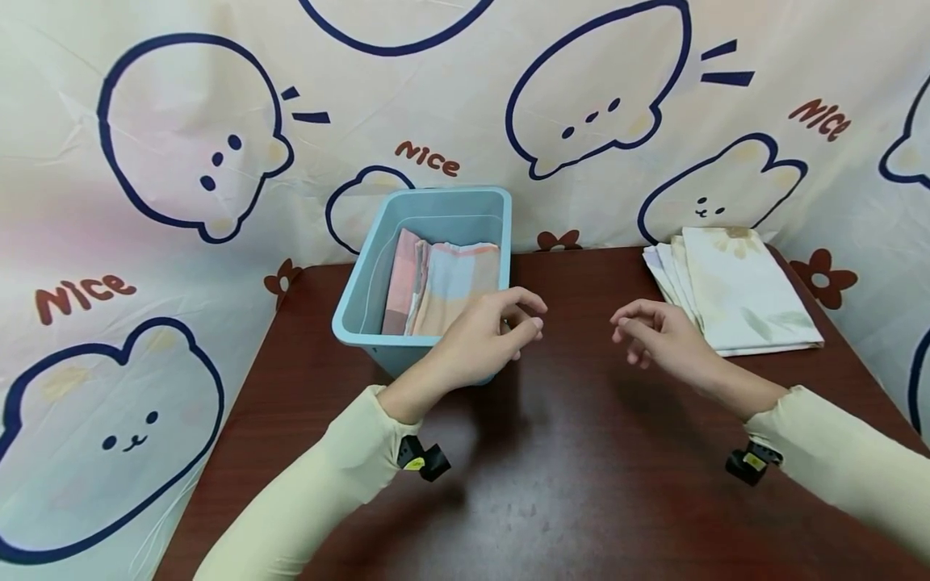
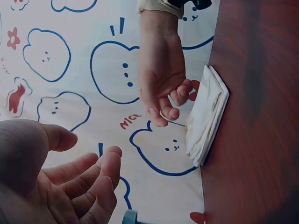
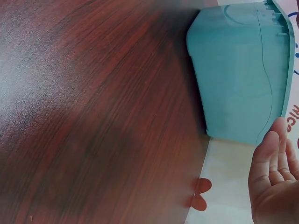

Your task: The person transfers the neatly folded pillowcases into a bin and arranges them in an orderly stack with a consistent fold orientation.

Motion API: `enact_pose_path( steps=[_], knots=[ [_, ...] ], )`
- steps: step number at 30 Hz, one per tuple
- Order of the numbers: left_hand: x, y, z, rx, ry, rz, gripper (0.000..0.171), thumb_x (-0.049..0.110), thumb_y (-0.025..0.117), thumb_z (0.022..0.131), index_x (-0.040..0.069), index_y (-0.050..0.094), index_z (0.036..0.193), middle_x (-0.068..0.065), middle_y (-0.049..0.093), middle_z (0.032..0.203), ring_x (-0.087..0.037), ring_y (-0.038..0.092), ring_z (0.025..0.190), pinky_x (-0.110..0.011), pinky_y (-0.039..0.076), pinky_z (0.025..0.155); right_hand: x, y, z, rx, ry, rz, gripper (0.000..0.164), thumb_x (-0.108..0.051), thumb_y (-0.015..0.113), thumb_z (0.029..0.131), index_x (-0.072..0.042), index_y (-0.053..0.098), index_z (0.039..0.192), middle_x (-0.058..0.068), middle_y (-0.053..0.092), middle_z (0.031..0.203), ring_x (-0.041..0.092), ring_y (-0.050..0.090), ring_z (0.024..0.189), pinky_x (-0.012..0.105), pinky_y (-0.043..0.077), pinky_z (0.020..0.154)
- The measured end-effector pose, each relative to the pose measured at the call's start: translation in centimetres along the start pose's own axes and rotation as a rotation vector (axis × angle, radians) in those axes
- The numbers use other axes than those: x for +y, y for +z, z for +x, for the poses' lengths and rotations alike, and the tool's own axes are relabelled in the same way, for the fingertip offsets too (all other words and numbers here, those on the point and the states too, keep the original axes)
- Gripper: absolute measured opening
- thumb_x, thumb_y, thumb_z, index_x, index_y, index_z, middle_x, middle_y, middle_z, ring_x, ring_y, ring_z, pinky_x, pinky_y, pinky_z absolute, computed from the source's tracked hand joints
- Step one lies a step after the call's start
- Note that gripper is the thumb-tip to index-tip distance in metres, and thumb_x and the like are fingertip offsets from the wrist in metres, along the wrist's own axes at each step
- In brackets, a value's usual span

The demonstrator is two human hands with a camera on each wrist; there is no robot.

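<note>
My left hand (image 1: 488, 332) hovers at the front right corner of a light blue plastic bin (image 1: 350, 300), its fingers loosely bent with nothing in them. Inside the bin stand folded cloths: a pink one (image 1: 401, 278) at the left and a blue-and-peach checked one (image 1: 458, 278) beside it. My right hand (image 1: 664, 335) is held in the air near a folded white cloth (image 1: 748, 290) with a faint leaf print, which lies at the table's back right. Its fingers curve loosely and hold nothing. The left wrist view shows both palms, the left hand (image 2: 70, 182) nearest.
The dark red-brown wooden table (image 1: 552, 484) runs back to a wall hanging (image 1: 450, 105) printed with cartoon bears. That hanging also wraps the left and right sides. A small black wrist camera (image 1: 425, 458) sits under each sleeve.
</note>
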State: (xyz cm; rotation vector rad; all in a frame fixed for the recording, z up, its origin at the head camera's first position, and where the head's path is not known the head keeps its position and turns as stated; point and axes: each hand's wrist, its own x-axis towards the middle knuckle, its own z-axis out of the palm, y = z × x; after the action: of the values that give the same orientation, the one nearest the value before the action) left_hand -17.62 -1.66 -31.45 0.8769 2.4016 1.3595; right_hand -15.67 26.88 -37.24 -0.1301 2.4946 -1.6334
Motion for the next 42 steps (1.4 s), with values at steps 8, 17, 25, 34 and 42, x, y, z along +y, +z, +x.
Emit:
enact_pose_path(
  steps=[8, 17, 25, 34, 42],
  knots=[
    [0.3, 1.2, 0.5, -0.042, -0.005, -0.041, 0.021, 0.020, 0.056, 0.103, 0.014, 0.063, 0.122, -0.002, 0.072, 0.095, -0.025, 0.065, 0.072, -0.030, 0.055, 0.064, 1.0, -0.3, 0.2, 0.002, 0.004, -0.029, 0.027, -0.020, 0.049, 0.107, 0.002, 0.057, 0.120, -0.015, 0.067, 0.082, 0.011, 0.063, 0.062, 0.030, 0.054, 0.057],
    [0.7, 3.3, 1.2, -0.104, -0.031, -0.014, 0.017, 0.023, 0.056, 0.103, 0.019, 0.063, 0.118, 0.008, 0.072, 0.090, -0.019, 0.066, 0.071, -0.028, 0.054, 0.061, 2.1, -0.9, 0.0, 0.004, 0.005, -0.076, 0.027, -0.019, 0.047, 0.108, 0.001, 0.055, 0.125, -0.015, 0.066, 0.083, 0.011, 0.063, 0.063, 0.030, 0.054, 0.056],
    [-1.0, 5.1, 1.8, -0.139, -0.042, -0.001, 0.017, 0.020, 0.056, 0.103, 0.017, 0.064, 0.118, 0.006, 0.073, 0.092, -0.014, 0.065, 0.067, -0.025, 0.053, 0.060, 2.9, -1.5, -0.2, 0.025, -0.026, -0.110, 0.026, -0.017, 0.048, 0.107, 0.003, 0.056, 0.123, -0.016, 0.065, 0.081, 0.011, 0.062, 0.061, 0.030, 0.053, 0.054],
    [-3.3, 6.9, 1.9, -0.145, -0.114, 0.054, 0.016, 0.024, 0.057, 0.102, 0.019, 0.065, 0.116, 0.008, 0.071, 0.089, -0.009, 0.064, 0.067, -0.024, 0.050, 0.059, 4.3, -2.3, -0.2, 0.042, -0.019, -0.121, 0.028, -0.018, 0.048, 0.107, 0.005, 0.057, 0.120, -0.019, 0.064, 0.081, 0.010, 0.063, 0.061, 0.030, 0.053, 0.053],
    [-4.7, 7.9, 2.4, -0.115, -0.146, 0.077, 0.017, 0.025, 0.057, 0.103, 0.019, 0.066, 0.116, 0.006, 0.071, 0.090, -0.007, 0.063, 0.068, -0.022, 0.048, 0.060, 5.9, -3.2, -0.4, 0.050, 0.000, -0.126, 0.031, -0.019, 0.047, 0.108, 0.008, 0.056, 0.121, -0.020, 0.065, 0.083, 0.009, 0.064, 0.062, 0.031, 0.054, 0.055]
  ],
)
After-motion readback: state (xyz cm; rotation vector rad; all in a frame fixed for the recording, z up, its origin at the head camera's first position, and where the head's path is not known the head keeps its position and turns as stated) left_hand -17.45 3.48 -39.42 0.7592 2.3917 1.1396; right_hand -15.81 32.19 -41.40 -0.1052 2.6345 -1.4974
